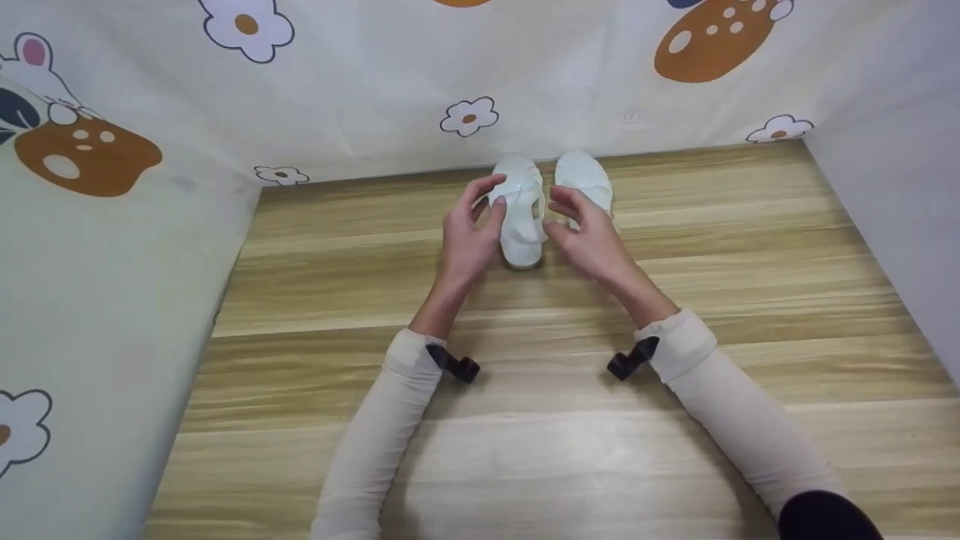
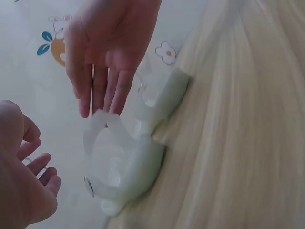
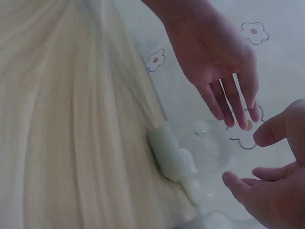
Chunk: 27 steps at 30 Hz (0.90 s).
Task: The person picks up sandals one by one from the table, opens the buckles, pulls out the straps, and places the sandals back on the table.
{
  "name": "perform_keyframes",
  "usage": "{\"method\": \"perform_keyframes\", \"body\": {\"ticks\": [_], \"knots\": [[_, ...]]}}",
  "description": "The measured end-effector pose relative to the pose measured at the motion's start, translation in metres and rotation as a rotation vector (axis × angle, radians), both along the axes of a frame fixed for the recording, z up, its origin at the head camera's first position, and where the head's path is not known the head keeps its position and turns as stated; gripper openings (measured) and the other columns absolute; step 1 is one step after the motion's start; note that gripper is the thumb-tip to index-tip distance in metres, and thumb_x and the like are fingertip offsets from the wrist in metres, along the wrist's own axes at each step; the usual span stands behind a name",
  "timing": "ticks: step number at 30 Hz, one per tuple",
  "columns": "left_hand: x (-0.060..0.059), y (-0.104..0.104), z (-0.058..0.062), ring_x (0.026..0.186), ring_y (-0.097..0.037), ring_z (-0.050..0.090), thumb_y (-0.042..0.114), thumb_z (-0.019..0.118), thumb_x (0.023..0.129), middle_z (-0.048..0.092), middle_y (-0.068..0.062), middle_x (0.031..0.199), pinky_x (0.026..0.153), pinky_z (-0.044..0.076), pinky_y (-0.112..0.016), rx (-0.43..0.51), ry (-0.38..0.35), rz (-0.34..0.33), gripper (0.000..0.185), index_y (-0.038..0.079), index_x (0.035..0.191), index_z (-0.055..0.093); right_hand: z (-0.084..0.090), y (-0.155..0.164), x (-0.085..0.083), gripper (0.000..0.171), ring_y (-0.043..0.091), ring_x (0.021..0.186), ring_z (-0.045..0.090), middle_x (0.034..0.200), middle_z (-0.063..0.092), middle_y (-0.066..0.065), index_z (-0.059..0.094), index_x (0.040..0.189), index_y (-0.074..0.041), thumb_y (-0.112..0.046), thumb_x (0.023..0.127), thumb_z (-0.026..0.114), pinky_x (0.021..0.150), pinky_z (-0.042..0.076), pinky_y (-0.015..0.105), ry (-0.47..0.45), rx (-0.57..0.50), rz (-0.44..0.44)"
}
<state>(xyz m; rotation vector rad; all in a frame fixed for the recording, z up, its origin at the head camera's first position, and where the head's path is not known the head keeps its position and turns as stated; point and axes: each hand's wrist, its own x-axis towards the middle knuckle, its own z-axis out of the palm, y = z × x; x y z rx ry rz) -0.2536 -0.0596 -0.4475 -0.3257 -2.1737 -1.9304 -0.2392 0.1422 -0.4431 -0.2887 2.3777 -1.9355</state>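
Observation:
Two white sandals stand side by side on the floor, toes toward the wall: the left sandal (image 1: pixel 523 253) and the right sandal (image 1: pixel 583 171). My left hand (image 1: pixel 469 238) is over the left sandal's outer side, fingers bent loosely and thumb apart. From the other side my right hand (image 1: pixel 592 234) reaches in, fingers loosely bent near the gap between the sandals, hiding the right sandal's heel. In the left wrist view, the left sandal (image 2: pixel 147 167) shows a raised ankle strap with a small buckle, and the right hand's fingertips overlap the strap's top. Neither hand grips anything.
Wood-patterned flooring (image 1: pixel 525 412) spreads around the sandals. Behind them rises a pale wall covering (image 1: pixel 360 97) printed with flowers and orange fruit, close to the toes. Further walls stand at the left (image 1: pixel 112 300) and right (image 1: pixel 885 187).

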Motion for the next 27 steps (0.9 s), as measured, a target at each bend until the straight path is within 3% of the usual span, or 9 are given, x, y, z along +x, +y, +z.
{"method": "perform_keyframes", "body": {"ticks": [7, 11, 16, 21, 27], "knots": [[-0.002, -0.019, -0.02, 0.139, -0.034, 0.061, 0.01, 0.061, 0.108, 0.062, -0.019, 0.148, 0.113, 0.056, -0.036, 0.011, -0.139, -0.007, 0.032, 0.004, 0.14, 0.066, -0.025, -0.018, -0.006, 0.069, 0.036, 0.161, 0.038, 0.17, 0.04, 0.026, 0.032, 0.164, 0.007, -0.013, 0.106, 0.062, 0.134, 0.03, 0.044, -0.058, 0.024, -0.012], [-0.002, -0.023, -0.028, 0.133, -0.028, 0.067, 0.016, 0.06, 0.11, 0.062, -0.015, 0.15, 0.106, 0.06, -0.038, 0.008, -0.221, -0.01, 0.036, 0.002, 0.144, 0.064, -0.037, -0.025, -0.008, 0.069, 0.033, 0.165, 0.032, 0.172, 0.038, 0.025, 0.03, 0.165, 0.006, -0.011, 0.106, 0.061, 0.136, 0.026, 0.044, -0.103, -0.013, -0.002], [-0.001, -0.02, -0.037, 0.137, -0.027, 0.066, 0.018, 0.058, 0.111, 0.06, -0.014, 0.152, 0.104, 0.061, -0.04, 0.046, -0.304, -0.061, 0.037, 0.002, 0.144, 0.062, -0.045, -0.025, -0.009, 0.073, 0.03, 0.166, 0.028, 0.175, 0.033, 0.024, 0.026, 0.166, 0.007, -0.013, 0.106, 0.061, 0.136, 0.026, 0.042, -0.157, -0.093, 0.012], [0.0, -0.019, -0.042, 0.138, -0.027, 0.065, 0.019, 0.059, 0.111, 0.064, -0.017, 0.15, 0.104, 0.061, -0.038, 0.038, -0.318, -0.06, 0.036, 0.003, 0.143, 0.063, -0.047, -0.025, -0.01, 0.073, 0.028, 0.166, 0.029, 0.176, 0.031, 0.022, 0.027, 0.166, 0.007, -0.013, 0.105, 0.062, 0.135, 0.027, 0.041, -0.167, -0.156, 0.027], [0.0, -0.02, -0.043, 0.123, -0.024, 0.073, 0.014, 0.065, 0.108, 0.075, -0.018, 0.134, 0.099, 0.064, -0.039, 0.022, -0.291, -0.054, 0.032, 0.003, 0.138, 0.069, -0.049, -0.024, -0.009, 0.07, 0.024, 0.167, 0.027, 0.176, 0.033, 0.016, 0.032, 0.165, 0.007, -0.008, 0.104, 0.062, 0.136, 0.025, 0.038, -0.14, -0.211, 0.046]]}}
